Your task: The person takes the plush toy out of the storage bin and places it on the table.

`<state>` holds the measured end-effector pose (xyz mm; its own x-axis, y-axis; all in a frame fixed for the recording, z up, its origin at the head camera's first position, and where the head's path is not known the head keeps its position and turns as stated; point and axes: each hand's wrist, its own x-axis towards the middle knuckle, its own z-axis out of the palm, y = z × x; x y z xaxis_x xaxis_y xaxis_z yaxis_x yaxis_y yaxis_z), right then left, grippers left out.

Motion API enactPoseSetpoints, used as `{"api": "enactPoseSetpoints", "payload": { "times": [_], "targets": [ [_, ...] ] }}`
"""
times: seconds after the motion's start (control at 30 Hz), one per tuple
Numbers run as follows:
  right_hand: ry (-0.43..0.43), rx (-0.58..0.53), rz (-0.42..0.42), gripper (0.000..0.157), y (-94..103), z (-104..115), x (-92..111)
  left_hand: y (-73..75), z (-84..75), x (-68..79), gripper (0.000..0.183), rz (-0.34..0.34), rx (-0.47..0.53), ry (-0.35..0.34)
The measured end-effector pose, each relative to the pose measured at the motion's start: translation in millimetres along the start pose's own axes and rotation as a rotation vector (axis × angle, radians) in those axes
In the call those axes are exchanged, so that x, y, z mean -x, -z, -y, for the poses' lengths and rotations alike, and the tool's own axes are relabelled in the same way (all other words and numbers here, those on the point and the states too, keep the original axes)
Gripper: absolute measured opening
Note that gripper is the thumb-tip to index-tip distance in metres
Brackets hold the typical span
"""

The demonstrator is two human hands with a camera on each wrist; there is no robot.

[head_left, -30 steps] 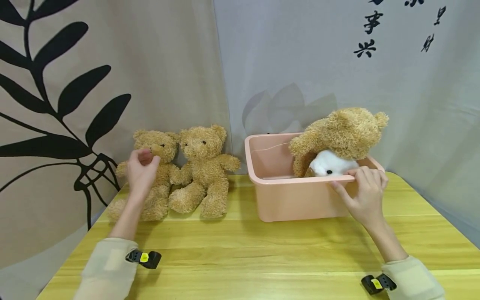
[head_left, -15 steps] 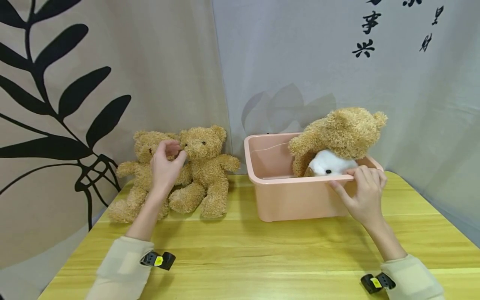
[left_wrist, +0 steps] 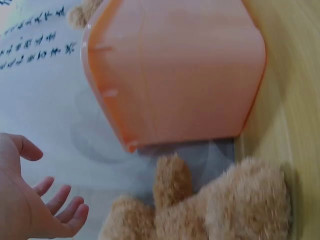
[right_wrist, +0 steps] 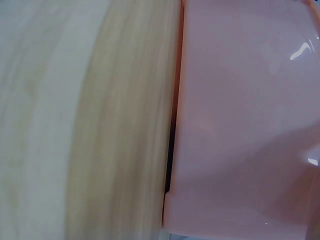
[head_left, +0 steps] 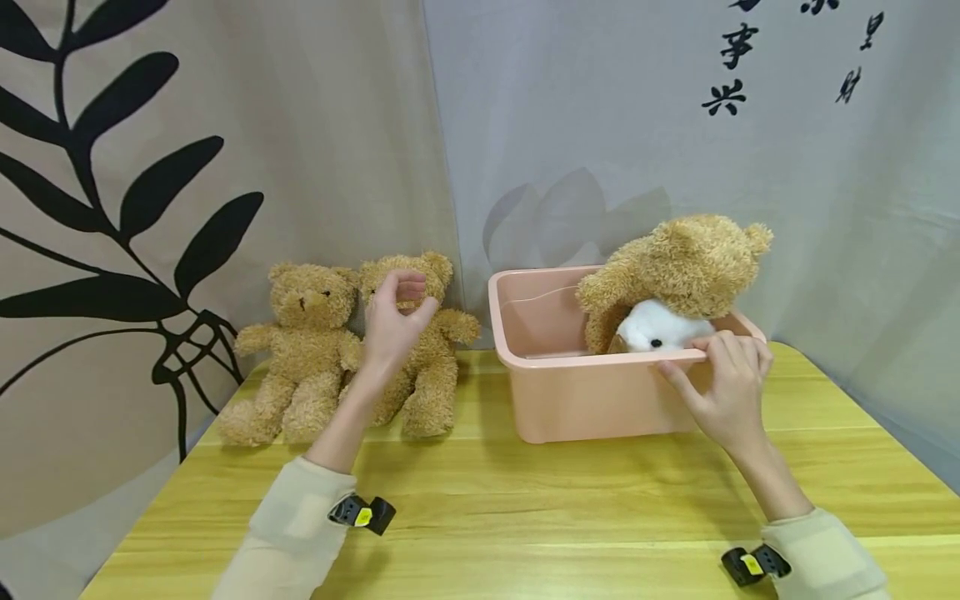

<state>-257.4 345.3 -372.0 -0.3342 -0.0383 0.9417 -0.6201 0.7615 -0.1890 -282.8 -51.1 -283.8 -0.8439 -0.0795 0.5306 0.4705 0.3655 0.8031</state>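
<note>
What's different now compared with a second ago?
The left hand moved rightward, from in front of the left bear to in front of the neighbouring bear; nothing was visibly grasped or released. The right hand still grips the pink bin by its rim. Bears, bin and the bear inside look unmoved.

You have three tan teddy bears, one white plush toy, one pink plastic bin and one wooden table; you also show two bare hands, two cream sleeves and two black wrist cameras.
</note>
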Motion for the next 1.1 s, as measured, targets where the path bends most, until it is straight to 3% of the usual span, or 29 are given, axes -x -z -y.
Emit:
{"api": "enactPoseSetpoints", "payload": {
  "times": [0.5,1.1],
  "targets": [
    [0.009,-0.004,-0.009,0.076,-0.2,-1,0,-62.2,-29.5,-1.2,0.038,0.127,0.050,-0.110],
    [-0.009,-0.008,0.003,0.076,-0.4,-2,0,-117.5,-54.8,-4.5,0.043,0.307,0.030,-0.198]
  ]
}}
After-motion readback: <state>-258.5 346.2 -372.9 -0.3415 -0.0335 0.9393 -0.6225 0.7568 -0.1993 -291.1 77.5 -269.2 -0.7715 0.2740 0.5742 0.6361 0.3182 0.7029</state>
